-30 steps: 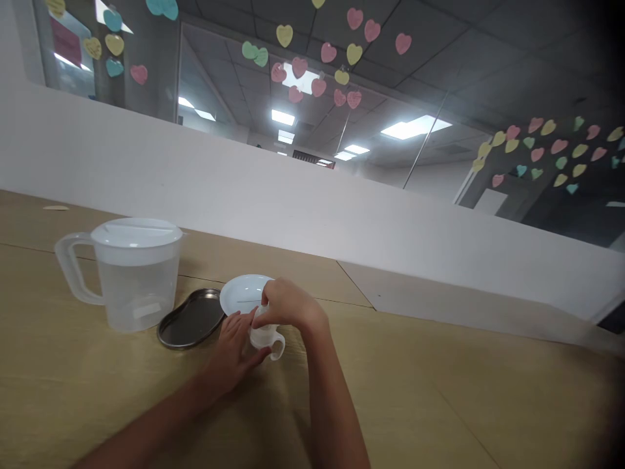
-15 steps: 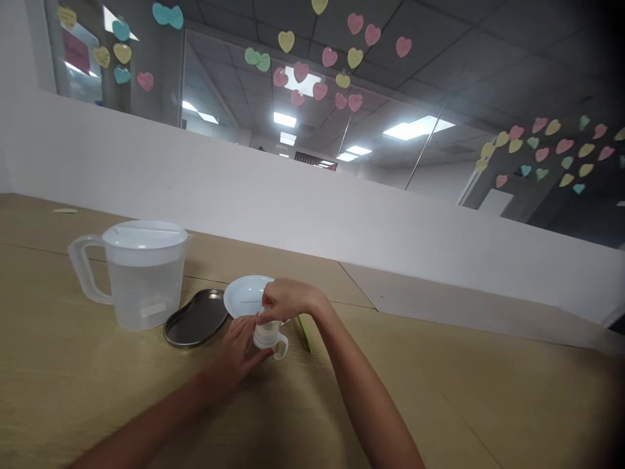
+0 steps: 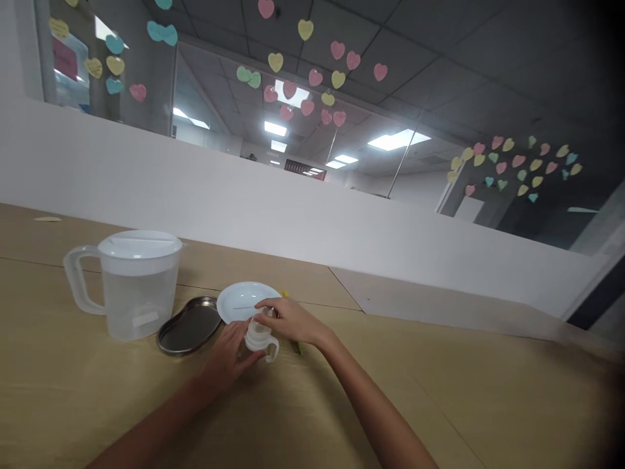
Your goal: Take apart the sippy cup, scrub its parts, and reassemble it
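A small translucent cup (image 3: 258, 337) with a handle on its right side stands on the wooden table between my hands. My left hand (image 3: 228, 352) is wrapped round its left side, thumb at the front below the handle. Over the top is my right hand (image 3: 286, 319), its fingers gripping the clear upper part or lid. Just behind them lies a pale blue-white dish (image 3: 239, 296). To the left of the dish is a kidney-shaped metal tray (image 3: 190, 327). Something green and yellow (image 3: 297, 348) shows partly behind my right wrist.
A large translucent lidded pitcher (image 3: 139, 293) with its handle to the left stands on the table (image 3: 73, 391) at the left. A low white wall (image 3: 234, 208) runs along the back, below glass with heart-shaped notes. A small pale strip (image 3: 47, 219) lies far left.
The view has shifted a little. My right hand has changed its pose over the cup, its wrist lower and fingers stretched further left. My left hand remains round the cup.
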